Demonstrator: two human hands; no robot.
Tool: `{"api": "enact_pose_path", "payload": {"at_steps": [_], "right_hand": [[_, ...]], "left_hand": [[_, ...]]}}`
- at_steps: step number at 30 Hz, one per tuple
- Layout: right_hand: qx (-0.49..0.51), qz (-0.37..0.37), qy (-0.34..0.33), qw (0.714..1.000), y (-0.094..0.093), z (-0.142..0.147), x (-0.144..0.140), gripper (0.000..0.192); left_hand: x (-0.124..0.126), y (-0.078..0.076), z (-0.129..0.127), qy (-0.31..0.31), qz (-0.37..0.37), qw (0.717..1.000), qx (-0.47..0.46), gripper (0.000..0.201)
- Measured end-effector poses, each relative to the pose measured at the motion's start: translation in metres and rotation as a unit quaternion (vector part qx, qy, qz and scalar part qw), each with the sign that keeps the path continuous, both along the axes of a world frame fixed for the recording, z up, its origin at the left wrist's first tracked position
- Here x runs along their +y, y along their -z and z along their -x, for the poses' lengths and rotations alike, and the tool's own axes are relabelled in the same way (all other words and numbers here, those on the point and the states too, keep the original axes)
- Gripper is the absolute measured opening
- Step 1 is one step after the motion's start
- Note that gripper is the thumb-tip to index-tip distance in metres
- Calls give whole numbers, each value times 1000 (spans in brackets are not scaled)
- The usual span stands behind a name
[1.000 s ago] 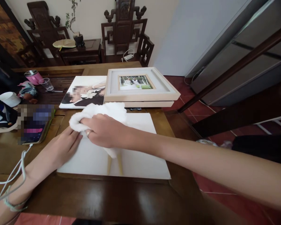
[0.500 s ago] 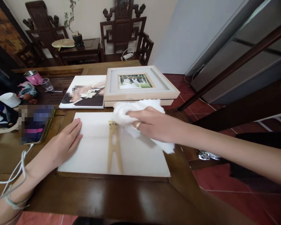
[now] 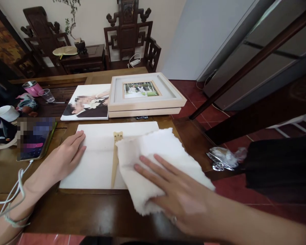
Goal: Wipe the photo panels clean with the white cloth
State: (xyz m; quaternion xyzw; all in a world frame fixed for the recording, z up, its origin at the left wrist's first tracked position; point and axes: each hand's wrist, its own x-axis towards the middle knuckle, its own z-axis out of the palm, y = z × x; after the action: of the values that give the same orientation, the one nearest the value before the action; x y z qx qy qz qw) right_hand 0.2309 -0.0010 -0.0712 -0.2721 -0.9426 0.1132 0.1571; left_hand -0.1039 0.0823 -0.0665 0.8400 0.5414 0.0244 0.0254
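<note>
A flat white panel (image 3: 97, 170) lies on the wooden table before me. On its face shows a tan, cat-headed, two-legged shape (image 3: 114, 160); I cannot tell whether it is a loose piece or a print. My left hand (image 3: 71, 149) rests flat at the panel's left edge, fingers stretched out. Over the panel's right side spreads a white cloth (image 3: 153, 146), covering part of the tan shape. My right hand (image 3: 178, 190) presses on this cloth, fingers on top and the thumb partly hidden in its lower fold.
Behind the panel are a framed photo (image 3: 114, 92) stacked on another frame and a photo print (image 3: 89, 112). A phone (image 3: 37, 139) with a white cable lies left, near a white cup (image 3: 6, 113), a pink mug (image 3: 33, 89) and a clear cup (image 3: 48, 96).
My right hand has moved down toward me and the bunched cloth has opened out over the panel's right part. My left hand stays at the panel's left edge.
</note>
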Motion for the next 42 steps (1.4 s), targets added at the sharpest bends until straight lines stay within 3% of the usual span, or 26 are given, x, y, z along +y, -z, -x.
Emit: {"api": "enact_pose_path", "payload": {"at_steps": [3, 7, 10, 15, 17, 21, 24, 27, 30, 34, 37, 39, 42], "right_hand": [[-51, 34, 11, 998, -2, -9, 41, 32], [-101, 1, 50, 994, 0, -17, 77, 33], [-70, -31, 50, 996, 7, -13, 64, 29], [42, -84, -12, 996, 12, 2, -4, 14], [53, -91, -29, 994, 10, 3, -18, 20], [28, -49, -20, 998, 7, -5, 6, 14], [-44, -8, 12, 999, 7, -14, 49, 28], [-83, -19, 47, 995, 10, -20, 73, 31], [-46, -52, 46, 997, 14, -16, 59, 31], [52, -103, -8, 993, 14, -6, 4, 11], [71, -112, -31, 991, 13, -4, -23, 18], [82, -103, -44, 990, 14, -7, -22, 14], [65, -44, -66, 995, 13, -13, -1, 12]], "left_hand": [[1, 0, 0, 6, 0, 1000, -5, 64], [2, -1, 1, 9, -7, 1000, -12, 60], [3, -2, 1, 14, -10, 1000, -16, 58], [4, -2, -2, 20, -14, 999, -22, 56], [5, -2, -3, 22, -16, 999, -21, 55], [7, -3, -7, 21, -10, 1000, -19, 51], [7, -6, -10, 15, 1, 1000, -15, 48], [8, -8, -12, 13, 9, 1000, -17, 45], [8, -9, -12, 17, 10, 1000, -20, 41], [8, -8, -11, 20, 13, 999, -24, 42], [8, -8, -10, 25, 12, 999, -25, 42], [9, -8, -10, 31, 9, 999, -26, 42], [11, -9, -9, 37, -2, 999, -35, 36]]}}
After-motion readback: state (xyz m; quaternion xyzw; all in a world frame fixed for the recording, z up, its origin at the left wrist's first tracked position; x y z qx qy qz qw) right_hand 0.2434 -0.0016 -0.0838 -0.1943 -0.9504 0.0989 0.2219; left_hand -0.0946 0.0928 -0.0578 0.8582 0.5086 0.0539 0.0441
